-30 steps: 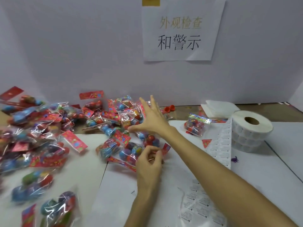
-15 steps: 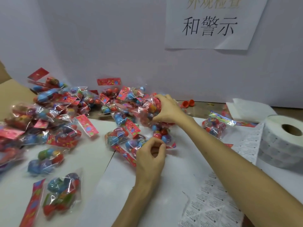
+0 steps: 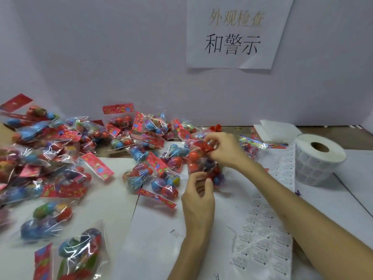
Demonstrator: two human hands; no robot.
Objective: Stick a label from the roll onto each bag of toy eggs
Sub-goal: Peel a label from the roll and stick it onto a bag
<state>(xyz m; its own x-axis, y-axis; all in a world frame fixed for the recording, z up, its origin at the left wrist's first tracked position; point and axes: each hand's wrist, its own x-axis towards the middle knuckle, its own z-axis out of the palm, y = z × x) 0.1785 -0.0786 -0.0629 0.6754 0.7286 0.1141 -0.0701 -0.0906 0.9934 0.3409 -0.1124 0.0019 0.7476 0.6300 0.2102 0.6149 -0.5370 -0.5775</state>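
Note:
My right hand (image 3: 225, 151) grips the red header of a clear bag of toy eggs (image 3: 196, 161) and holds it just above the white table. My left hand (image 3: 198, 191) is right under the bag, thumb and fingers curled in a pinch at its lower edge. What it pinches looks like a small label, mostly hidden by the fingers. The white label roll (image 3: 321, 158) stands at the right. Its printed strip of labels (image 3: 282, 178) trails toward me under my right forearm.
A big pile of egg bags (image 3: 60, 158) covers the left and back of the table. More bags (image 3: 161, 178) lie just left of my hands, and one bag (image 3: 251, 147) lies beside the roll. A stack of white sheets (image 3: 276, 132) sits behind the roll.
My right hand reached open into the pile, gripped a bag and has pulled it back toward my left hand. The left hand kept its pinch and stayed roughly in place.

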